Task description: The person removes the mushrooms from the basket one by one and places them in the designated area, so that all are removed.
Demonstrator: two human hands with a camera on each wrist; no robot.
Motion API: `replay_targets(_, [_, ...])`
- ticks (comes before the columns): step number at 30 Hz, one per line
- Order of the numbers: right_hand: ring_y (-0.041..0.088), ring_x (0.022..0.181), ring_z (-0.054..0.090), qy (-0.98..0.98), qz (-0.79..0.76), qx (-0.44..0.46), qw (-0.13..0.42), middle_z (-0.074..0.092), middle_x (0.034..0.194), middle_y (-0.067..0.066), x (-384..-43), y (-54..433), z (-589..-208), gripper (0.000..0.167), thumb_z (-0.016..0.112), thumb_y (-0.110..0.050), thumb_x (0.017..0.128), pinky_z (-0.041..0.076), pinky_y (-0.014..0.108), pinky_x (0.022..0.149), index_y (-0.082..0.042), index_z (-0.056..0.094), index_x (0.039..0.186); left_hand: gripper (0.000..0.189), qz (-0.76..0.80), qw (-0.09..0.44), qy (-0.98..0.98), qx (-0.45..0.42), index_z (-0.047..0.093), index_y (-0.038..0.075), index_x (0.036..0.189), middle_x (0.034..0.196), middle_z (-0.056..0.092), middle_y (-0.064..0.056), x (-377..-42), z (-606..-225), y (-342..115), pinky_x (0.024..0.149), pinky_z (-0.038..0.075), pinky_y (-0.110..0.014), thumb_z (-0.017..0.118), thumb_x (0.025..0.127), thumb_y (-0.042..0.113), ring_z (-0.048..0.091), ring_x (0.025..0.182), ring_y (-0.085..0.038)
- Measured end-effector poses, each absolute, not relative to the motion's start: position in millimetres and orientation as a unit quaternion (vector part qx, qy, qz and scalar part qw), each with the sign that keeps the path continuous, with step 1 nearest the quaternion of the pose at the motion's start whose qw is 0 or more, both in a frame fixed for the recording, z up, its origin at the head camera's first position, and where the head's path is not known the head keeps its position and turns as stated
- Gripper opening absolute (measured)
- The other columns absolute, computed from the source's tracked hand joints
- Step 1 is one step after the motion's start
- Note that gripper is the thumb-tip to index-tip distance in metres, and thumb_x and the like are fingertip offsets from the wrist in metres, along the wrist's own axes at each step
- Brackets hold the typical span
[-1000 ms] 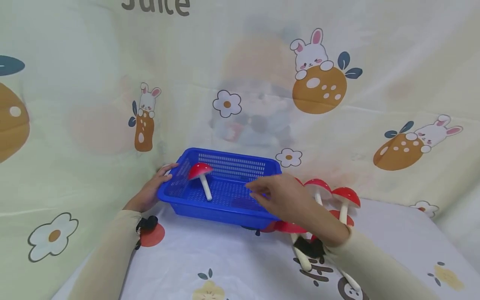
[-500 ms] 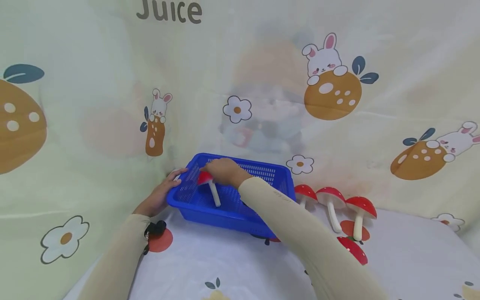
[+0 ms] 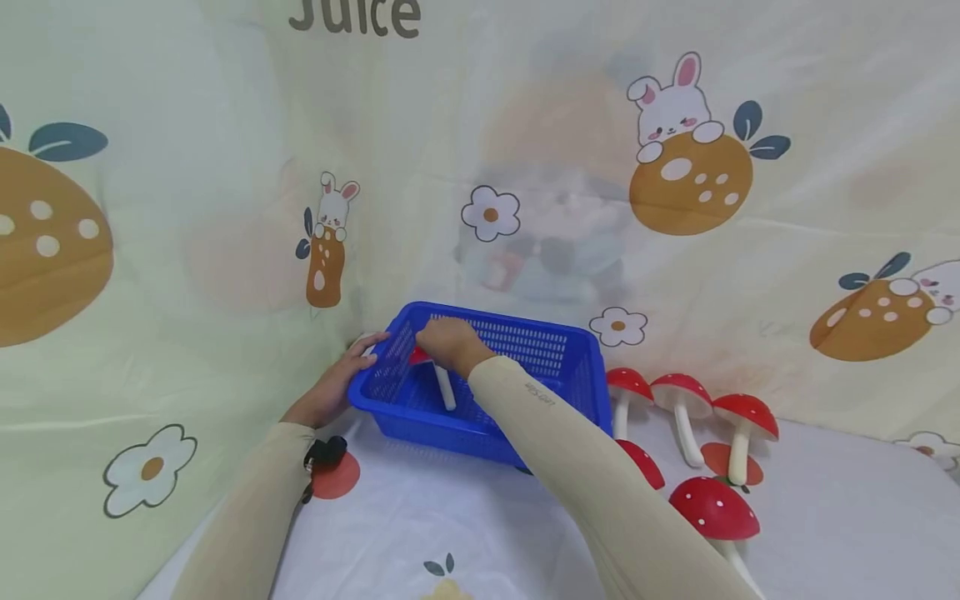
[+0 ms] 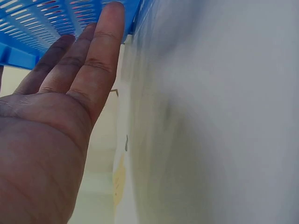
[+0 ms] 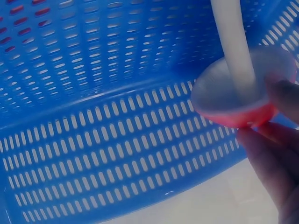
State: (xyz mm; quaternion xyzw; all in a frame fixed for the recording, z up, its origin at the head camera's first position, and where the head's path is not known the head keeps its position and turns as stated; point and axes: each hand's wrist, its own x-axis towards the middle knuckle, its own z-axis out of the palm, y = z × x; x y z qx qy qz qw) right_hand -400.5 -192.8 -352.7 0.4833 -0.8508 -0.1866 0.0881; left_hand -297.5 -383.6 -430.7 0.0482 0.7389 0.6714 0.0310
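A blue plastic basket [image 3: 457, 435] with slotted walls stands on the cloth-covered table. My right hand [image 3: 453, 343] reaches into its left end and pinches a toy mushroom [image 3: 446, 389] by its red cap. In the right wrist view, the thumb lies on the pale underside of the mushroom cap [image 5: 224, 117], with fingertips [image 5: 251, 140] against the red outside. Its white stem leans against no finger. My left hand [image 3: 333, 385] is at the basket's left end; the left wrist view has its straight fingers [image 4: 100, 60] against the slotted wall [image 4: 28, 18].
Several more red-capped toy mushrooms [image 3: 716, 508] lie right of the basket, some partly behind my right sleeve [image 3: 577, 492]. A printed cloth backdrop [image 3: 420, 250] rises close behind the basket and along the left.
My right hand has moved left and down from above the basket's right part to the mushroom inside, and now pinches its cap. The left hand stays at the basket's end.
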Motion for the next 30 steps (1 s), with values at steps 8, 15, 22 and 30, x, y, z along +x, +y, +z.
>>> replay_targets(8, [0.015,0.099,0.070,-0.848,-0.203,0.479,0.101,0.073,0.113,0.000,-401.2,-188.2,-358.5,0.021,0.057,-0.011,0.099,0.057,0.028,0.088,-0.016,0.074,0.109,0.047,0.673,0.033,0.738,0.040,0.026,0.040,0.152,0.161,0.023,-0.007,-298.2,-428.8,-382.9,0.103,0.048,-0.051,0.035,0.106,0.043,0.039,0.140,-0.043])
replay_targets(15, [0.022,0.111,0.068,-0.863,-0.134,0.475,0.109,0.066,0.130,0.005,-401.4,-178.2,-354.6,0.022,0.069,-0.009,0.090,0.057,0.031,0.089,-0.013,0.073,0.111,0.049,0.675,0.030,0.736,0.041,0.026,0.039,0.153,0.161,0.022,-0.006,-296.2,-429.1,-382.9,0.100,0.051,-0.047,0.035,0.105,0.044,0.041,0.138,-0.043])
replay_targets(22, [0.025,0.105,0.070,-0.851,-0.117,0.488,0.155,0.069,0.122,0.012,-395.7,-143.2,-330.0,0.042,0.062,-0.006,0.096,0.059,0.034,0.084,-0.002,0.056,0.137,0.048,0.667,0.027,0.744,0.037,0.027,0.040,0.152,0.161,0.019,-0.006,-296.5,-429.4,-380.5,0.100,0.051,-0.047,0.034,0.106,0.044,0.042,0.138,-0.043])
replay_targets(30, [0.029,0.114,0.066,-0.856,-0.025,0.491,0.162,0.059,0.139,0.013,-374.1,-71.7,-307.2,0.049,0.059,-0.006,0.097,0.055,0.038,0.094,-0.004,0.048,0.145,0.050,0.666,0.024,0.745,0.037,0.025,0.039,0.153,0.162,0.018,-0.006,-296.7,-431.9,-381.4,0.099,0.052,-0.046,0.035,0.105,0.047,0.041,0.137,-0.044])
